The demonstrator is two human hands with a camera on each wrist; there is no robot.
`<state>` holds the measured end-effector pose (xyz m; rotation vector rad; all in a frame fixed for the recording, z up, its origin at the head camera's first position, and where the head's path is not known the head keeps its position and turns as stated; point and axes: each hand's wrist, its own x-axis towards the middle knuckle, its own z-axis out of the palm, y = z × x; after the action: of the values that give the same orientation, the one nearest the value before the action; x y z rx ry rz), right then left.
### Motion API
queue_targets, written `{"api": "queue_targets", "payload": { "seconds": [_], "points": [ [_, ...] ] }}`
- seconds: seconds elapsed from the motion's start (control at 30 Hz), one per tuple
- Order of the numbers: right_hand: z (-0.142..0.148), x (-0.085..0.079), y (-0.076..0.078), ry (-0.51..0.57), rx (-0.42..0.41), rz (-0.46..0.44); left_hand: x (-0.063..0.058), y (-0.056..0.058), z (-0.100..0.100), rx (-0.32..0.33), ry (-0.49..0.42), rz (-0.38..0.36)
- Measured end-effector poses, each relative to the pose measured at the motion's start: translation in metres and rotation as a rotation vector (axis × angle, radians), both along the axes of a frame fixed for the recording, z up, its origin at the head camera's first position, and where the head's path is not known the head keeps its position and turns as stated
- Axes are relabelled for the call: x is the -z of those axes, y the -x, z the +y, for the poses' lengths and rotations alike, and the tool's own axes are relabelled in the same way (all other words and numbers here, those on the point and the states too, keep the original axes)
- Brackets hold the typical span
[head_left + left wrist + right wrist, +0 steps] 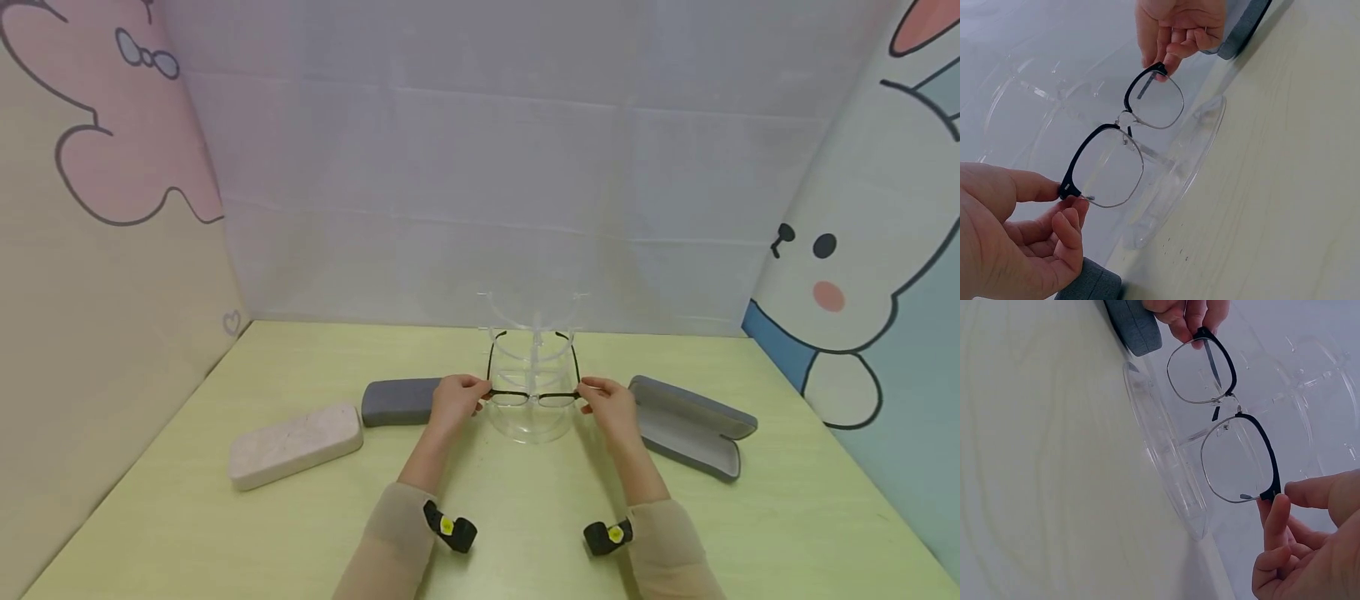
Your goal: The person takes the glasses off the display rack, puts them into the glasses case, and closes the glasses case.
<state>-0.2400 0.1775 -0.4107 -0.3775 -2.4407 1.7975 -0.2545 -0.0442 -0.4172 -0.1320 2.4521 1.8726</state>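
Black-and-silver browline eyeglasses [557,395] are held level at the clear acrylic display stand [537,327], their temples spread open and reaching back along its sides. My left hand [452,402] pinches the left front corner of the frame between thumb and fingers. At the opposite corner, my right hand [613,410] pinches the frame the same way. The left wrist view shows the lenses in front of the stand, above its rounded base [1210,134]. Whether the eyeglasses [1267,447] rest on the stand, I cannot tell.
A closed grey glasses case [397,402] lies behind my left hand, with a pale speckled case [296,446] further left. An open grey case [693,429] lies right of my right hand. A white backdrop [480,167] rises behind the pale yellow table [517,517].
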Motion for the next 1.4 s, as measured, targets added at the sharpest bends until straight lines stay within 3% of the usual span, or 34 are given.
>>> {"api": "queue_targets", "payload": {
  "seconds": [0.43,0.6,0.97,1.4],
  "points": [
    [0.002,-0.003,0.001,0.048,0.016,0.009,-0.006,0.002,-0.001,0.023,-0.132,-0.086],
    [0.002,-0.011,-0.001,0.016,0.010,-0.008,-0.010,0.002,-0.005,0.078,-0.166,-0.121],
    [0.004,-0.029,-0.009,-0.081,-0.071,-0.038,-0.025,-0.002,-0.007,0.148,-0.399,-0.253],
    [0.006,-0.055,-0.026,-0.196,-0.222,-0.096,-0.034,-0.012,-0.016,0.188,-0.331,-0.239]
  ]
}}
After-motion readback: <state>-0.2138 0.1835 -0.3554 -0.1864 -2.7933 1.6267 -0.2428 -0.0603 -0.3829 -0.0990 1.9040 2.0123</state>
